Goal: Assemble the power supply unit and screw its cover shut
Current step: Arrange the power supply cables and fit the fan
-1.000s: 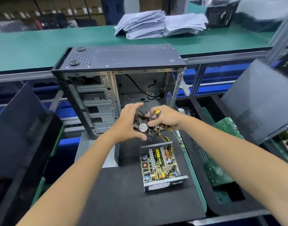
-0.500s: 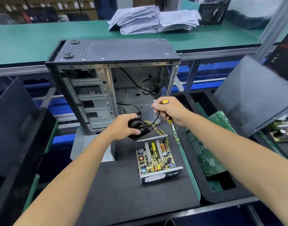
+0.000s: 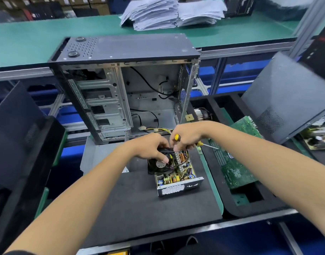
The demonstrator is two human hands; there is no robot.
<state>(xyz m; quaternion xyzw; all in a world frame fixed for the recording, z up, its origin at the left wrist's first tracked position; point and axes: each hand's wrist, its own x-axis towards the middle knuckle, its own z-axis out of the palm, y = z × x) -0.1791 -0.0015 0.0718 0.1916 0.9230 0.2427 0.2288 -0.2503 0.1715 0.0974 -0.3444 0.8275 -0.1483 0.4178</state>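
The open power supply unit [image 3: 178, 181] lies on the black mat, its yellow circuit board showing and its perforated end plate facing me. A black fan [image 3: 159, 165] rests tilted over the board's left rear part. My left hand [image 3: 150, 147] grips the fan from above, thumb on its hub label. My right hand [image 3: 187, 136] is closed on a yellow-and-black screwdriver [image 3: 200, 143], whose shaft points right, and its fingertips touch the fan's top edge. A grey metal cover [image 3: 104, 159] lies flat to the left, partly under my left arm.
An open computer case [image 3: 125, 85] stands upright just behind the hands. Loose wires with a white plug [image 3: 150, 128] lie at its foot. A green motherboard [image 3: 235, 162] sits in a black foam tray on the right. Dark side panels lean at both sides [image 3: 286, 100].
My left hand has brought the fan down from the air onto the power supply's board. My right hand, with the screwdriver, has dropped beside it and now touches the fan.
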